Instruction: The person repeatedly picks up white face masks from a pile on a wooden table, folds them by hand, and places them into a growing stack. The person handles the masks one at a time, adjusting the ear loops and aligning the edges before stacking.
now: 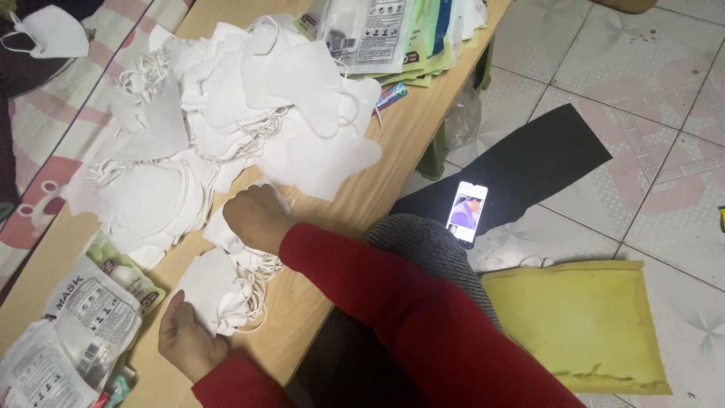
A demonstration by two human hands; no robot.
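Note:
A big heap of white folded face masks (249, 106) covers the middle of a low wooden table (393, 143). My right hand (255, 217), in a red sleeve, rests on a white mask at the heap's near edge, fingers curled down onto it. A small stack of white masks (215, 291) with loose ear loops lies close to me. My left hand (185, 340) presses on that stack's near corner from below. Whether either hand pinches a mask is hard to tell.
Printed mask packets (83, 321) lie at the table's near left, and more packets (393, 34) at its far end. On the tiled floor are a lit phone (468, 211), a black mat (529, 162) and a yellow padded envelope (581, 325). A patterned blanket (68, 98) lies to the left.

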